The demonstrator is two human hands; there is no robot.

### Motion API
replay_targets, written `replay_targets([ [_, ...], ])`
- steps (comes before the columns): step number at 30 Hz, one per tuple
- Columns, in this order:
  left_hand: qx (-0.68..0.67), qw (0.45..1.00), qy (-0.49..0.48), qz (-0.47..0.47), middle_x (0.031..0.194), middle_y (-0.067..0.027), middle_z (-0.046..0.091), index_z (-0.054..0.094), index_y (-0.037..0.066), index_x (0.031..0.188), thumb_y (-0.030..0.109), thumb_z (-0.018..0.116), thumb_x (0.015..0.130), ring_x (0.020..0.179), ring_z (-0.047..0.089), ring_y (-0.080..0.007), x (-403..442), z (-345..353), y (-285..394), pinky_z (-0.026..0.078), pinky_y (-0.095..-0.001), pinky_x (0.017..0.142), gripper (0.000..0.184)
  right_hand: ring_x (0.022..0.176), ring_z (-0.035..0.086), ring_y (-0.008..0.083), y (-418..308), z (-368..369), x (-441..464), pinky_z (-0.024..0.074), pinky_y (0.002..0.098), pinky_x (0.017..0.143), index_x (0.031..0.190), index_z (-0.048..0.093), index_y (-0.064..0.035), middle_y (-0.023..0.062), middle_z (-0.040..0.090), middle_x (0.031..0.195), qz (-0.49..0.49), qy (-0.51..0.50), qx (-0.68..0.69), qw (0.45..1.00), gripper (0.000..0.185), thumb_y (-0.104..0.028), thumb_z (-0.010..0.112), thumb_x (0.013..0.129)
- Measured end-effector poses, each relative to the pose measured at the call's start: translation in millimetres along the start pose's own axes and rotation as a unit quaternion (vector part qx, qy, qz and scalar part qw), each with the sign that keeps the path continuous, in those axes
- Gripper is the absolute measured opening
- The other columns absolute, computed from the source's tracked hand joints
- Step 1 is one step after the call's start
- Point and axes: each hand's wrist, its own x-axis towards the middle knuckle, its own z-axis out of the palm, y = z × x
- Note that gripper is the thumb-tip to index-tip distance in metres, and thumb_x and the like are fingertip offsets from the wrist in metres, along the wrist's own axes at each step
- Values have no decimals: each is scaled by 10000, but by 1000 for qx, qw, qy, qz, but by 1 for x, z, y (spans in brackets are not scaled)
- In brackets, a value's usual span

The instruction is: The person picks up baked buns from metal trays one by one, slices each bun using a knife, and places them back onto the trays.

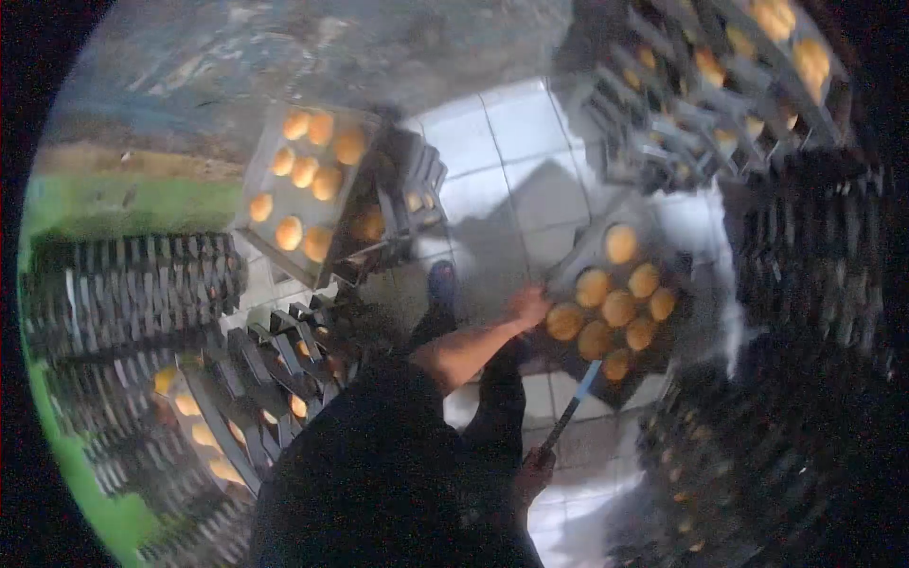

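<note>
My left hand (530,308) has its fingers closed around the near left edge of a dark baking tray (570,356), which looks tilted. Several round golden buns (618,309) sit on this tray. In my right hand (537,470) is the dark handle of a long, flat spatula-like tool (575,402). Its pale blue end reaches the tray's near edge, close to the nearest bun; whether it touches is unclear in the blur.
Another tray of buns (305,204) tops a stack at the left. Racks of dark trays (142,279) line the left side, and more racks (805,246) stand at the right. A bun-filled rack (710,95) is at the upper right. Pale tiles (502,142) cover the floor.
</note>
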Motion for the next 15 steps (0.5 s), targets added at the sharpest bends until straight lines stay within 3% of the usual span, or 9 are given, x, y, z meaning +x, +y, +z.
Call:
replay_targets([
  [2, 98, 995, 28, 14, 963, -174, 722, 749, 81, 1026, 439, 636, 910, 861, 695, -372, -16, -43, -44, 547, -508, 776, 394, 793, 523, 179, -107, -21, -10, 449, 333, 711, 1086, 568, 20, 47, 542, 855, 108, -9, -65, 992, 220, -169, 627, 991],
  [3, 59, 997, 45, -20, 924, -159, 720, 753, 86, 1014, 435, 624, 914, 849, 696, -361, -33, -86, -48, 551, -498, 766, 385, 793, 523, 179, -95, -26, -3, 449, 333, 711, 1086, 568, 20, 47, 542, 855, 86, -13, -63, 994, 220, -169, 627, 991],
  [4, 19, 997, 60, -53, 885, -143, 717, 757, 91, 1001, 431, 612, 919, 837, 697, -350, -54, -133, -55, 555, -487, 755, 379, 834, 535, 178, -70, -28, 17, 458, 335, 747, 1103, 574, 40, 60, 574, 889, 7, -45, -54, 997, 238, -172, 616, 1005],
  [7, 150, 960, 193, 135, 863, -145, 727, 751, 46, 993, 378, 626, 944, 791, 708, -308, -81, -239, -128, 563, -439, 709, 357, 941, 588, 213, -111, -33, 42, 492, 377, 830, 1167, 579, 53, 112, 631, 1032, -170, -91, 16, 981, 306, -212, 615, 1018],
  [9, -3, 950, 258, 177, 846, -156, 719, 740, 38, 960, 286, 640, 931, 754, 702, -306, -110, -312, -168, 557, -427, 677, 269, 1008, 630, 250, -165, -21, 48, 516, 416, 877, 1213, 578, 44, 151, 655, 1142, -257, -107, 79, 957, 356, -250, 624, 1016],
  [10, -167, 948, 235, 135, 839, -155, 712, 729, 40, 942, 225, 640, 921, 745, 698, -312, -123, -352, -180, 552, -425, 663, 207, 1026, 618, 244, -187, -14, 56, 503, 398, 904, 1248, 565, 59, 168, 650, 1170, -260, -149, 82, 951, 405, -270, 625, 1020],
  [12, -109, 961, 254, 8, 860, -104, 711, 712, 0, 980, 292, 647, 938, 775, 652, -227, -128, -421, -224, 511, -412, 694, 302, 1045, 605, 238, -221, 1, 59, 490, 380, 930, 1283, 552, 74, 186, 645, 1199, -271, -195, 78, 939, 453, -290, 625, 1024],
  [14, -55, 955, 289, 19, 865, -116, 704, 712, 1, 1007, 286, 655, 922, 761, 646, -218, -145, -479, -253, 511, -404, 690, 303, 1103, 597, 249, -254, 31, 63, 455, 383, 986, 1321, 552, 78, 196, 636, 1264, -299, -170, -7, 939, 489, -302, 622, 1022],
  [15, -26, 949, 314, 26, 891, -137, 709, 714, 4, 1041, 282, 653, 916, 762, 656, -218, -146, -505, -275, 517, -407, 692, 310, 1201, 575, 275, -299, 35, 38, 413, 404, 1064, 1352, 539, 105, 231, 614, 1328, -269, -241, 34, 932, 554, -326, 625, 1015],
])
